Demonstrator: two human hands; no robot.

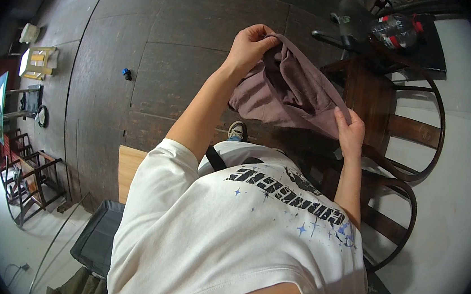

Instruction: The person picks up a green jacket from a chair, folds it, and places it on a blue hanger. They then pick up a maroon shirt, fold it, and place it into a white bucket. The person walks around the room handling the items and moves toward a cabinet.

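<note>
My left hand pinches the hem of a mauve cloth garment between thumb and fingers. Lower and to the right, my right hand grips another part of the same edge. The edge is stretched taut between both hands, and the opening shows dark folds inside. The rest of the fabric hangs loosely over the floor, left of a wooden chair. Its exact kind of garment I cannot tell.
A wooden armchair stands close by my right hand, with a second armchair nearer me. A large plastic bottle is beyond. On the dark wooden floor lies a small blue-and-black object. A yellow stool is far left.
</note>
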